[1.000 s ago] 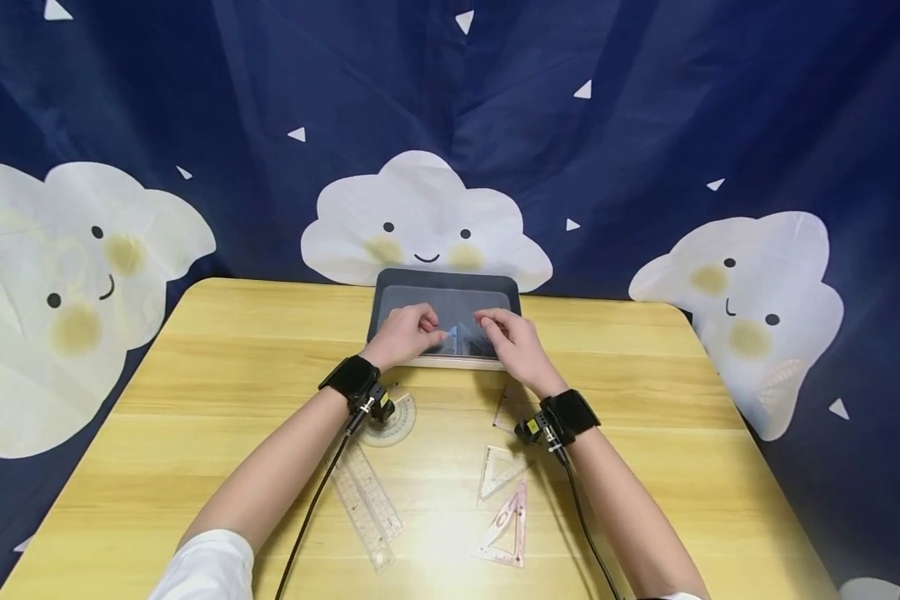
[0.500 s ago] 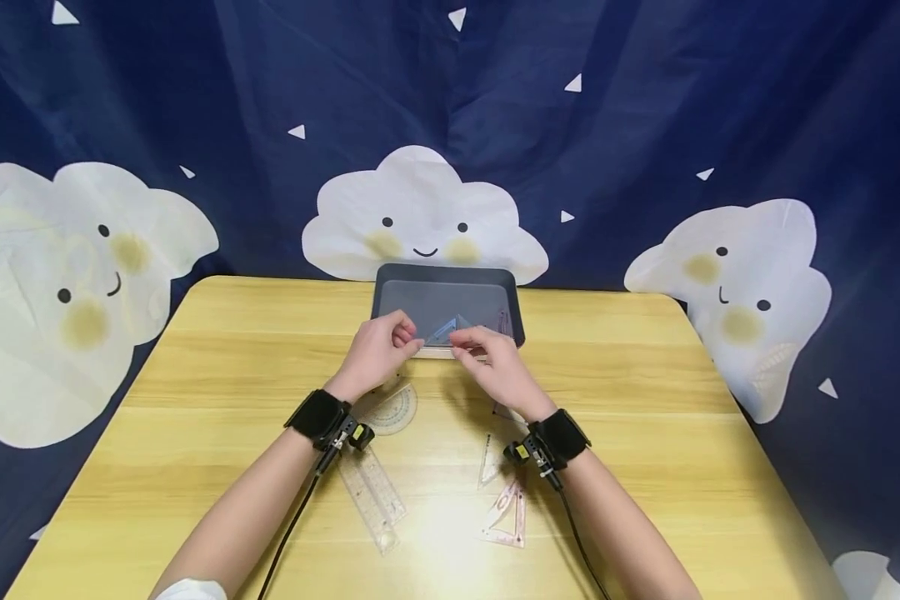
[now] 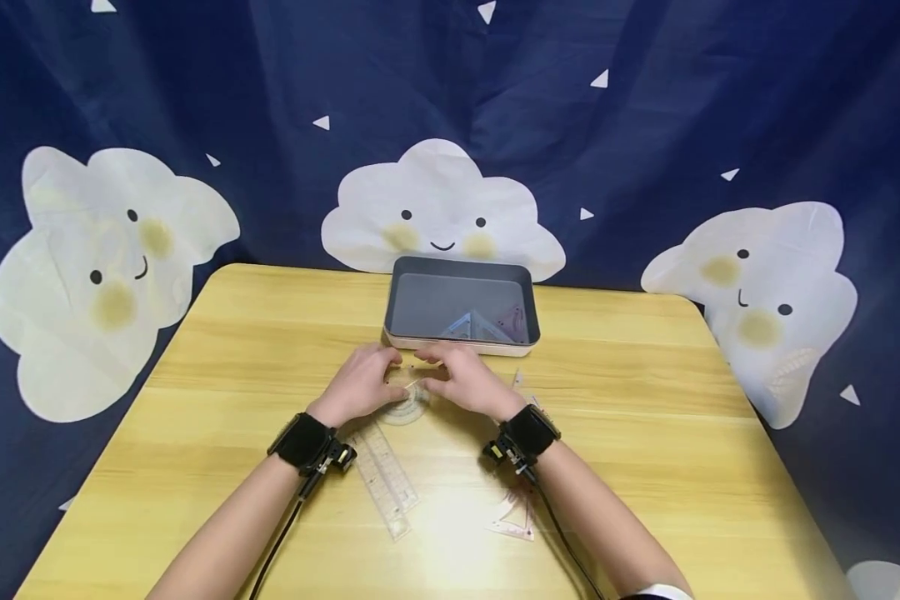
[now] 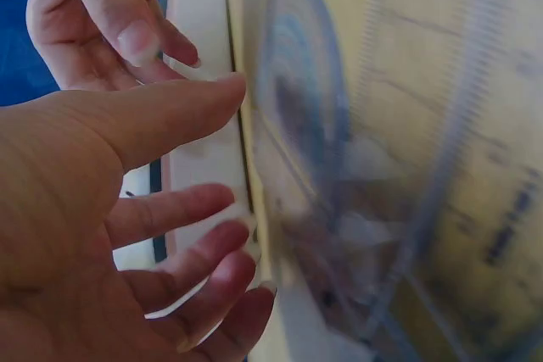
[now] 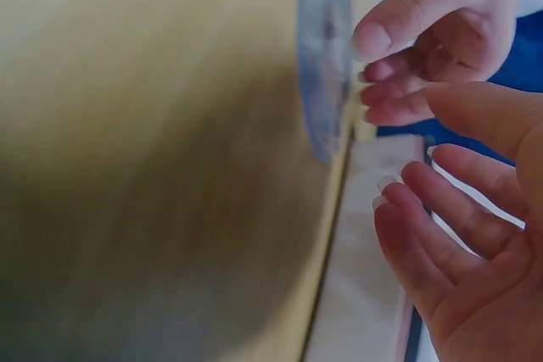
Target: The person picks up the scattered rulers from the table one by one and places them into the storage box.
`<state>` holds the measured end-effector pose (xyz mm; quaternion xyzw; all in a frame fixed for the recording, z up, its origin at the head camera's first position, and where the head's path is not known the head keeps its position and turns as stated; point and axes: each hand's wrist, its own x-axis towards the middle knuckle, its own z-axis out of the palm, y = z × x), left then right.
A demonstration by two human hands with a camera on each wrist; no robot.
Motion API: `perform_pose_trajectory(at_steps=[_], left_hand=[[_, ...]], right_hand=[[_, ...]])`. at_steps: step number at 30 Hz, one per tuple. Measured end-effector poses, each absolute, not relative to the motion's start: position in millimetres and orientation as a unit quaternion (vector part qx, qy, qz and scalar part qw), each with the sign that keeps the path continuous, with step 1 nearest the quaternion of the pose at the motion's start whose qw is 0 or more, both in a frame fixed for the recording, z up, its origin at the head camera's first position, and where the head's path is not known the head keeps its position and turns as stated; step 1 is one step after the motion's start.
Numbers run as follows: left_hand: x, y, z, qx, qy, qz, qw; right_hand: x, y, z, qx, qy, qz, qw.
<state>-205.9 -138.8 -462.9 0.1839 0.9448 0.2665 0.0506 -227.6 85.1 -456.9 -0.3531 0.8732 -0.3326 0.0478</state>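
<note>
Clear plastic protractor (image 3: 405,406) lies flat on the wooden table (image 3: 645,433), just before the tray (image 3: 461,343). Left hand (image 3: 360,385) and right hand (image 3: 461,382) hover over it, fingers relaxed, nothing gripped. Slippage is likely if flat edges cannot be pinched.

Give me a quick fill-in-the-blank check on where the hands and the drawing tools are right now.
1. Both hands, the left hand and the right hand, are over the clear ____ on the table.
2. The blue set square lies inside the grey ____.
3. The long straight ruler lies near the ____ wrist.

Missing words: protractor; tray; left
</note>
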Motion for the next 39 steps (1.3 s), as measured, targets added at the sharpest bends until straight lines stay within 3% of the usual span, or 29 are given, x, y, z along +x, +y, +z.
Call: perform_pose_trajectory(at_steps=[11, 23, 39], left_hand=[[-200, -153, -469, 0.157, 0.946, 0.276, 0.068], [-198, -153, -472, 0.167, 0.927, 0.313, 0.121], [-195, -150, -476, 0.190, 0.921, 0.318, 0.119]], right_hand=[[-228, 67, -473, -0.392, 0.889, -0.233, 0.031], [-231, 62, -471, -0.376, 0.895, -0.224, 0.082], [-230, 69, -468, -0.379, 0.895, -0.207, 0.108]])
